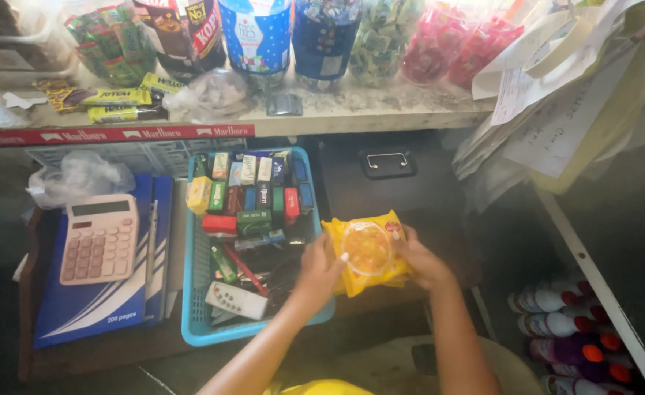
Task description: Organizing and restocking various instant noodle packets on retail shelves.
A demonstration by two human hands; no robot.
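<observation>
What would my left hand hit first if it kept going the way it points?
Probably the yellow packet the left hand already touches; beyond that, likely the dark metal box, though depth is unclear.

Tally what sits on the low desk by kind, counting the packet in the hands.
Yellow packet, held by left hand and right hand: 1
Blue basket: 1
Pink calculator: 1
Blue notebook: 1
Clear plastic bag: 1
Total: 5

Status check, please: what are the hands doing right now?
Left hand and right hand both gripping a yellow plastic snack packet. Blue plastic basket of small boxes beside it. Nothing blocking.
</observation>
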